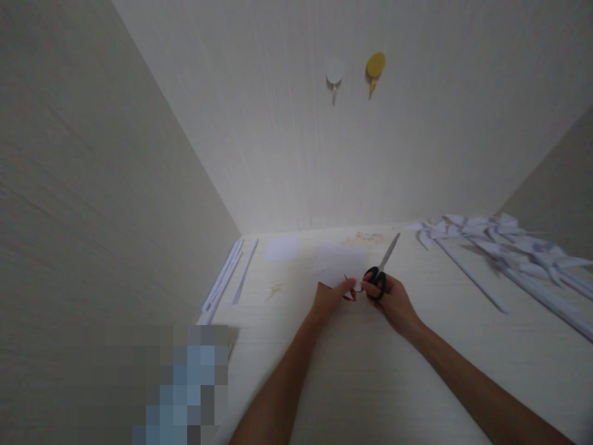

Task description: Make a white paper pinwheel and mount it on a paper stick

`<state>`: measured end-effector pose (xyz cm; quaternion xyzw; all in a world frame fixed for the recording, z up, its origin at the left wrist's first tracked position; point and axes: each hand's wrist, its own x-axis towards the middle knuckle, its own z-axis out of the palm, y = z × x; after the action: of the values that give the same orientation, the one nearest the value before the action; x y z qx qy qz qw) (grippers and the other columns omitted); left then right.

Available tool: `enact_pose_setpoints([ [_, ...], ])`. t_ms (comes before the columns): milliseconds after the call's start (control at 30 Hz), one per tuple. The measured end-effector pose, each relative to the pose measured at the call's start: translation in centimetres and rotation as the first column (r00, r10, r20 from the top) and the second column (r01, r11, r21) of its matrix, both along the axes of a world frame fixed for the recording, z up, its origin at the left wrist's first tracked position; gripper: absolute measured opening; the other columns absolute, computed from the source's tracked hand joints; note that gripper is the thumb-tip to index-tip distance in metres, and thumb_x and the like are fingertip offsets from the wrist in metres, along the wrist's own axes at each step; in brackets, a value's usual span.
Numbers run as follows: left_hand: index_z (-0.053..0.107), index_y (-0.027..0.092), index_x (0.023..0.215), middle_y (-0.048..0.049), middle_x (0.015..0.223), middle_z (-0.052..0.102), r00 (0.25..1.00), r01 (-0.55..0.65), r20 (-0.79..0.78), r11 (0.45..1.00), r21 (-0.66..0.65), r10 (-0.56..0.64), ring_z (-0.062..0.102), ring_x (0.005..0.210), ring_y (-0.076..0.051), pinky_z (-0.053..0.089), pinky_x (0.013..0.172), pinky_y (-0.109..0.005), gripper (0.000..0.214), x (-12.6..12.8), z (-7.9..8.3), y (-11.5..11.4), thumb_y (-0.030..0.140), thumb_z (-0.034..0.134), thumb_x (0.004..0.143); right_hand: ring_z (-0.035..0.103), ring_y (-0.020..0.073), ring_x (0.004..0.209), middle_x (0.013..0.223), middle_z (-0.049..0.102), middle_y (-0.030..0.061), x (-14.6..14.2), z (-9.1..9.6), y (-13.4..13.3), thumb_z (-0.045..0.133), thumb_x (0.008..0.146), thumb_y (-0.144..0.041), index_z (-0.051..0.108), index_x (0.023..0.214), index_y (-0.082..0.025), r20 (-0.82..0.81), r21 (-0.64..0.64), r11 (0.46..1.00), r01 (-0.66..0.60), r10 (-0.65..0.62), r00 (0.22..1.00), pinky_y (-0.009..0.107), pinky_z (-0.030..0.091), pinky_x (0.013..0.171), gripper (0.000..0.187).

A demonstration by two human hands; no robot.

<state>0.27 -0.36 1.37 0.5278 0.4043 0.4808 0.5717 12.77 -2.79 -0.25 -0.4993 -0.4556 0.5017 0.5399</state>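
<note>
My left hand (330, 299) is closed in a pinch on a piece of white paper (334, 275), whose near edges show thin dark-red lines. Black-handled scissors (390, 252) rest in my right hand (395, 301), their blades together and pointing up and away from me. The thumb and finger of that hand also come close to the paper's right corner, almost meeting my left fingertips. Whether they grip the corner is too small to tell. Behind the hands, another white sheet (345, 254) lies flat on the table, partly overlapped by the held paper.
Several white paper pinwheels (495, 238) on rolled-paper sticks (472, 275) lie at the right. More paper sticks (225, 275) lie at the left, near a small white square (281, 248). A white hook (334, 73) and a yellow hook (375, 64) hang on the back wall.
</note>
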Motion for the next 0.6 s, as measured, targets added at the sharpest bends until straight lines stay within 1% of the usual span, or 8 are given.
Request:
enact_pose_setpoints([
  [67, 0.054, 0.016, 0.044, 0.0000, 0.046, 0.055, 0.999, 0.036, -0.012, 0.999, 0.001, -0.036, 0.049, 0.041, -0.010, 0.041, 0.043, -0.022, 0.017, 0.01, -0.07, -0.01, 0.023, 0.058, 0.060, 0.033, 0.0047, 0.036, 0.045, 0.039, -0.0068, 0.04, -0.13, 0.03, 0.059, 0.060, -0.039, 0.047, 0.070, -0.016, 0.011, 0.002, 1.000, 0.008, -0.008, 1.000, 0.018, 0.025, 0.033, 0.028],
  [200, 0.055, 0.016, 0.046, -0.0003, 0.046, 0.055, 0.997, 0.068, -0.029, 0.998, 0.015, -0.067, 0.049, 0.041, -0.010, 0.041, 0.043, -0.022, 0.016, -0.10, -0.39, 0.10, 0.023, 0.056, 0.061, 0.034, 0.0050, 0.036, 0.046, 0.039, -0.0066, 0.09, -0.29, 0.06, 0.058, 0.061, -0.040, 0.047, 0.069, -0.016, 0.019, 0.005, 1.000, 0.002, -0.002, 1.000, 0.018, 0.026, 0.033, 0.028],
  [333, 0.055, 0.016, 0.046, 0.0004, 0.043, 0.053, 0.997, 0.059, -0.051, 0.998, 0.031, -0.058, 0.049, 0.041, -0.010, 0.041, 0.045, -0.022, 0.017, -0.14, -0.45, 0.16, 0.022, 0.056, 0.062, 0.032, 0.0044, 0.036, 0.045, 0.038, -0.0077, 0.10, -0.21, 0.08, 0.061, 0.058, -0.039, 0.047, 0.068, -0.016, 0.010, -0.015, 1.000, -0.002, 0.002, 1.000, 0.018, 0.024, 0.033, 0.029],
  [433, 0.053, 0.017, 0.042, -0.0005, 0.042, 0.053, 0.996, 0.044, -0.081, 0.998, 0.050, -0.039, 0.050, 0.043, -0.011, 0.042, 0.047, -0.022, 0.020, -0.14, -0.41, 0.19, 0.022, 0.056, 0.061, 0.032, 0.0042, 0.035, 0.045, 0.039, -0.0075, 0.14, -0.23, 0.13, 0.062, 0.056, -0.038, 0.047, 0.068, -0.016, 0.023, -0.022, 1.000, -0.002, 0.002, 1.000, 0.018, 0.025, 0.033, 0.029],
  [600, 0.054, 0.017, 0.044, -0.0003, 0.043, 0.053, 0.997, 0.036, -0.073, 0.999, 0.020, -0.034, 0.049, 0.041, -0.011, 0.041, 0.042, -0.021, 0.017, -0.08, -0.49, 0.20, 0.024, 0.057, 0.060, 0.033, 0.0044, 0.035, 0.045, 0.041, -0.0065, 0.22, -0.39, 0.24, 0.063, 0.056, -0.038, 0.046, 0.066, -0.017, 0.052, 0.000, 1.000, -0.028, 0.028, 0.998, 0.018, 0.026, 0.032, 0.029],
])
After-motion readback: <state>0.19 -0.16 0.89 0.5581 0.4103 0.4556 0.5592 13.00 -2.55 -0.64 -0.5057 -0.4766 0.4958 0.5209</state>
